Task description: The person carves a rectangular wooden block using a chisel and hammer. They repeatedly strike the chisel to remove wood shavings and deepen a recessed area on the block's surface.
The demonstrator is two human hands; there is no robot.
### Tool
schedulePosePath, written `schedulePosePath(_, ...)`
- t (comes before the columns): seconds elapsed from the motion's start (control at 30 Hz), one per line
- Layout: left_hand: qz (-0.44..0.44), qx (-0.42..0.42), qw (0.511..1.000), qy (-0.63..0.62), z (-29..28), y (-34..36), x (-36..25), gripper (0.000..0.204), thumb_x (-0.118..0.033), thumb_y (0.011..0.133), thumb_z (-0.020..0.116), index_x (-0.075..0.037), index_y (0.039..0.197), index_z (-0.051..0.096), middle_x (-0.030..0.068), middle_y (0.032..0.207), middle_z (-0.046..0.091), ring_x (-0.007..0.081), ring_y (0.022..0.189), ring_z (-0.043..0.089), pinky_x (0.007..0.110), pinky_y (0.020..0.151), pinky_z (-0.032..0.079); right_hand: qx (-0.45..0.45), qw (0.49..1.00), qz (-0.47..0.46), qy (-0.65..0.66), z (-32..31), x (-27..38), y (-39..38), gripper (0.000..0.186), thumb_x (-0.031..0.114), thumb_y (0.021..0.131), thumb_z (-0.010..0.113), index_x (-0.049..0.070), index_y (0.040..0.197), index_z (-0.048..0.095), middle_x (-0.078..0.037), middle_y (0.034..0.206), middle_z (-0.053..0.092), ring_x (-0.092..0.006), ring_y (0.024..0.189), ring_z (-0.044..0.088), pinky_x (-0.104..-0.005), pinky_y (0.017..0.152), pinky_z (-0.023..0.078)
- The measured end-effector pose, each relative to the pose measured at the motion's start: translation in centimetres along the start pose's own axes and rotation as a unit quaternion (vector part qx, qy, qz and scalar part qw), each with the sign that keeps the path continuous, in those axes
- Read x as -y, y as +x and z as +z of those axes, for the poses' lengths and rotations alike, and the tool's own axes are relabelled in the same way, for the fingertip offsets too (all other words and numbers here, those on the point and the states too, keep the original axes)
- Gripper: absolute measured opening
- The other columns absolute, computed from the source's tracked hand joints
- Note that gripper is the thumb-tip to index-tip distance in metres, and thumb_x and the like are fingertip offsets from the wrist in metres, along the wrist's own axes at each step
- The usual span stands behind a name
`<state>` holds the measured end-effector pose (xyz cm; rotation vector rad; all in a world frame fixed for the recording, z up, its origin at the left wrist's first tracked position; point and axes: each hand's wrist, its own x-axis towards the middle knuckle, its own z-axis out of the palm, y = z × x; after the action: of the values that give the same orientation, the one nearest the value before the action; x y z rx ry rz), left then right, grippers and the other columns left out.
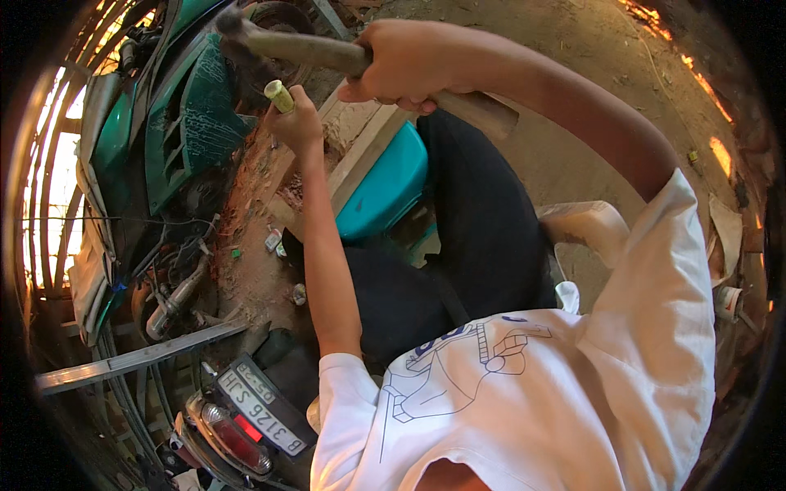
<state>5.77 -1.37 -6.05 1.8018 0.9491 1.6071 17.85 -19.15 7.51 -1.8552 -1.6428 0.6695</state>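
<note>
My right hand [397, 65] is closed round the wooden handle of a hammer [307, 51]. The hammer is raised, its dark, blurred head to the upper left, and the thick handle end sticks out beyond my fist. Lower and to the left, my left hand [298, 123] grips an upright tool with a pale yellow-green handle [279, 96], probably a chisel; its lower end is hidden. Beside that hand, in front of my legs, lies a light wooden frame or beam [360, 162]. The hammer head is apart from the yellow-green handle.
A turquoise plastic piece [385, 184] sits under the wood, against my legs. Left stands a motorbike with a green fairing [196, 123]; another's red tail light [233, 440] is at lower left. A metal bar [147, 358] juts in there. Litter lies on the dirt floor [589, 49].
</note>
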Motion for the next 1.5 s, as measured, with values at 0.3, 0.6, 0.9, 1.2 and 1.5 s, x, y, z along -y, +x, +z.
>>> schedulePosePath(0.3, -0.047, 0.02, 0.998, -0.02, 0.0, -0.4, -0.7, 0.027, -0.016, 0.08, 0.053, -0.005, 0.057, 0.042, 0.0001, 0.052, 0.045, 0.0099, 0.047, 0.038, 0.031, 0.047, 0.031, -0.035, 0.997, -0.03, 0.055, 1.3, -1.1, 0.2, 0.028, 0.027, 0.085, 0.061, 0.001, 0.08, 0.055, -0.006, 0.046, 0.049, -0.0125, 0.036, 0.049, -0.0277, 0.034, 0.036)
schedulePosePath(0.6, -0.012, 0.007, 1.0, -0.022, -0.7, 0.1, 0.7, 0.028, -0.012, 0.079, 0.055, -0.004, 0.055, 0.043, -0.0008, 0.05, 0.045, 0.0078, 0.046, 0.039, 0.028, 0.046, 0.031, -0.143, 0.976, -0.149, 0.075, -1.9, 2.1, -0.6, 0.03, 0.029, 0.08, 0.063, -0.001, 0.079, 0.061, -0.009, 0.049, 0.055, -0.0174, 0.039, 0.054, -0.0319, 0.038, 0.044)
schedulePosePath(0.9, -0.029, 0.0, 0.997, -0.071, -1.0, 1.1, 1.5, 0.025, -0.011, 0.081, 0.054, -0.006, 0.058, 0.045, -0.0014, 0.052, 0.046, 0.0087, 0.044, 0.04, 0.028, 0.046, 0.033, 0.054, 0.922, 0.128, 0.361, 3.3, -3.1, -2.6, 0.026, 0.02, 0.082, 0.062, 0.002, 0.068, 0.05, -0.003, 0.048, 0.046, -0.0134, 0.036, 0.044, -0.0294, 0.033, 0.035)
schedulePosePath(1.2, -0.168, -0.057, 0.933, -0.313, -4.9, 2.0, 2.3, 0.021, -0.01, 0.082, 0.06, -0.008, 0.067, 0.045, 0.0001, 0.049, 0.045, 0.0063, 0.036, 0.039, 0.024, 0.034, 0.031, 0.018, 0.916, 0.325, 0.236, 5.1, -9.3, -7.6, 0.031, 0.026, 0.085, 0.063, 0.005, 0.068, 0.047, 0.0, 0.05, 0.045, -0.009, 0.038, 0.041, -0.0272, 0.036, 0.033)
schedulePosePath(1.5, -0.117, -0.163, 0.9, -0.386, -9.2, 3.5, 0.2, 0.031, -0.01, 0.081, 0.059, -0.012, 0.06, 0.036, -0.0016, 0.043, 0.034, 0.0065, 0.033, 0.03, 0.022, 0.034, 0.024, 0.06, 0.96, 0.273, 0.019, 6.9, -11.3, -6.0, 0.02, 0.015, 0.08, 0.065, -0.004, 0.084, 0.059, -0.004, 0.058, 0.049, -0.0089, 0.057, 0.04, -0.0293, 0.049, 0.035)
